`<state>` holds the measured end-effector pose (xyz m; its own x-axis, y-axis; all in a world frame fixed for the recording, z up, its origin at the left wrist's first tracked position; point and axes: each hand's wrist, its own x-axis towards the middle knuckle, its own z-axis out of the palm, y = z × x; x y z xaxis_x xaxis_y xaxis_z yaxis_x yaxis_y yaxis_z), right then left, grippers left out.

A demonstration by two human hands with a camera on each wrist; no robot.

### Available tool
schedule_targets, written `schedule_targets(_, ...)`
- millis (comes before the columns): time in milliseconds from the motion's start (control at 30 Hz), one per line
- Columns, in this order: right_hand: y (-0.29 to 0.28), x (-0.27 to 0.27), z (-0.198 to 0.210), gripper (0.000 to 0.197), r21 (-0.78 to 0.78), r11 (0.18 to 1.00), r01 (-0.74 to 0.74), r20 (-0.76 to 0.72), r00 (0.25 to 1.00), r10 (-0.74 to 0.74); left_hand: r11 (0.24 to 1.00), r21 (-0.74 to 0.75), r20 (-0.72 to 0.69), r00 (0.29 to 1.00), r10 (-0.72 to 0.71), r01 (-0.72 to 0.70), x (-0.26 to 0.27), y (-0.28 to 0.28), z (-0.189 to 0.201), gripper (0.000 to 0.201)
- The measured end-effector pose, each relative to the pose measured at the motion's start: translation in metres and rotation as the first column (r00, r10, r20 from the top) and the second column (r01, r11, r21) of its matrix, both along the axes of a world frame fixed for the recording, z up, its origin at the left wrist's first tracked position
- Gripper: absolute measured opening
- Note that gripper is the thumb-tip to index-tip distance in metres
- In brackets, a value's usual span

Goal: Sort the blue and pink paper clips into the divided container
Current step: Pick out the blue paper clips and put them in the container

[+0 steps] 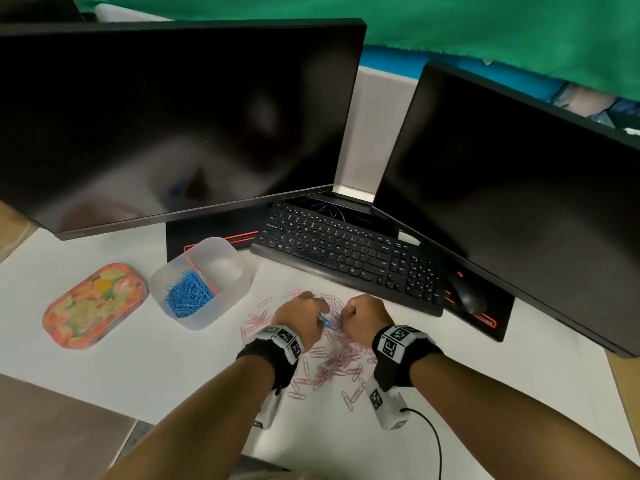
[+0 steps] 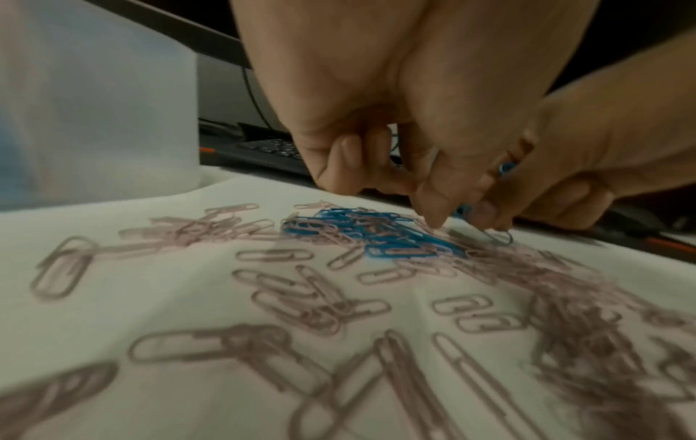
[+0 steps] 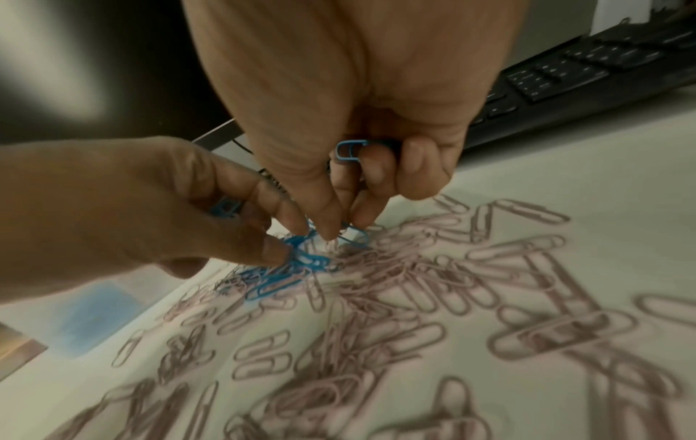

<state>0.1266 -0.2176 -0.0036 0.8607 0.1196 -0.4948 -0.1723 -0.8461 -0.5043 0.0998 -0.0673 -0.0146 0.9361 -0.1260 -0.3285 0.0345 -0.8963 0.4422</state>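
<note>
Pink paper clips (image 1: pixel 332 362) lie scattered on the white sheet, with a small knot of blue paper clips (image 2: pixel 376 235) among them. My left hand (image 1: pixel 317 315) and right hand (image 1: pixel 348 313) meet over that knot, fingers curled downward. In the right wrist view, the right hand (image 3: pixel 339 229) pinches at the blue pile and keeps a blue clip (image 3: pixel 348 151) tucked under its curled fingers. A blue clip (image 3: pixel 226 207) also shows in the left hand's grip. The translucent divided container (image 1: pixel 239 271) stands to the left, with blue clips (image 1: pixel 187 296) in its near compartment; the far compartment looks empty.
A black keyboard (image 1: pixel 346 251) and mouse (image 1: pixel 467 296) lie just beyond the hands, under two dark monitors (image 1: pixel 173 126). A flowery lid (image 1: pixel 93 306) rests left of the container. The right wrist's cable (image 1: pixel 433 441) trails toward me.
</note>
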Motion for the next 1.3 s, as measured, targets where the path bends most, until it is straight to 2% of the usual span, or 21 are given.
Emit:
schedule_targets(133, -0.008, 0.001, 0.006, 0.015, 0.090, 0.993, 0.078, 0.042, 0.996, -0.082, 0.985, 0.114, -0.051, 0.991, -0.127, 0.132, 0.004, -0.004, 0.001, 0.031)
schedule_targets(267, -0.013, 0.003, 0.009, 0.011, 0.163, 0.980, 0.112, 0.058, 0.991, -0.123, 0.991, 0.092, -0.028, 0.995, -0.096, 0.098, 0.005, -0.005, -0.002, 0.017)
schedule_targets(433, -0.017, 0.006, 0.016, 0.010, 0.260, 0.953, 0.155, 0.014, 0.986, -0.164, 0.992, -0.091, -0.018, 0.996, 0.084, -0.085, 0.005, 0.000, -0.002, 0.016)
schedule_targets(567, -0.015, 0.011, 0.020, 0.007, 0.354, 0.901, 0.251, -0.139, 0.967, -0.215, 0.909, -0.324, -0.081, 0.965, 0.250, -0.263, -0.001, 0.009, 0.006, 0.014)
schedule_targets(633, -0.008, 0.010, 0.022, 0.014, 0.485, 0.800, 0.353, -0.285, 0.929, -0.237, 0.809, -0.454, -0.200, 0.927, 0.317, -0.374, -0.006, 0.018, 0.015, 0.020)
schedule_targets(667, -0.002, 0.010, 0.023, 0.021, 0.552, 0.724, 0.414, -0.362, 0.901, -0.238, 0.715, -0.525, -0.299, 0.887, 0.353, -0.462, -0.009, 0.023, 0.019, 0.023)
schedule_targets(700, 0.006, 0.010, 0.026, 0.025, 0.605, 0.639, 0.474, -0.436, 0.869, -0.232, 0.576, -0.594, -0.414, 0.827, 0.380, -0.562, -0.012, 0.029, 0.025, 0.023)
schedule_targets(733, 0.016, 0.010, 0.030, 0.028, 0.642, 0.559, 0.525, -0.502, 0.839, -0.211, 0.406, -0.641, -0.526, 0.758, 0.385, -0.651, -0.016, 0.036, 0.031, 0.024)
schedule_targets(800, 0.038, 0.010, 0.041, 0.025, 0.684, 0.446, 0.578, -0.602, 0.792, -0.104, 0.083, -0.677, -0.671, 0.659, 0.339, -0.731, -0.024, 0.054, 0.044, 0.027)
schedule_targets(867, 0.063, 0.011, 0.052, 0.022, 0.704, 0.405, 0.584, -0.646, 0.763, 0.023, -0.149, -0.682, -0.721, 0.624, 0.301, -0.716, -0.032, 0.073, 0.056, 0.025)
schedule_targets(933, 0.091, 0.013, 0.062, 0.020, 0.711, 0.424, 0.561, -0.655, 0.748, 0.109, -0.305, -0.679, -0.733, 0.594, 0.330, -0.668, -0.038, 0.092, 0.068, 0.021)
schedule_targets(1000, 0.121, 0.013, 0.069, 0.019, 0.715, 0.515, 0.472, -0.622, 0.766, 0.162, -0.381, -0.681, -0.731, 0.551, 0.403, -0.625, -0.043, 0.112, 0.077, 0.019)
schedule_targets(1133, 0.185, 0.008, 0.079, 0.015, 0.677, 0.694, 0.245, -0.529, 0.818, 0.227, -0.371, -0.682, -0.696, 0.402, 0.595, -0.631, -0.046, 0.151, 0.085, 0.020)
schedule_targets(1200, 0.210, 0.005, 0.084, 0.010, 0.646, 0.744, 0.171, -0.502, 0.829, 0.246, -0.398, -0.662, -0.697, 0.326, 0.639, -0.635, -0.046, 0.168, 0.086, 0.021)
schedule_targets(1300, 0.236, 0.006, 0.088, 0.011, 0.616, 0.771, 0.164, -0.496, 0.840, 0.218, -0.423, -0.623, -0.717, 0.263, 0.646, -0.658, -0.043, 0.185, 0.085, 0.022)
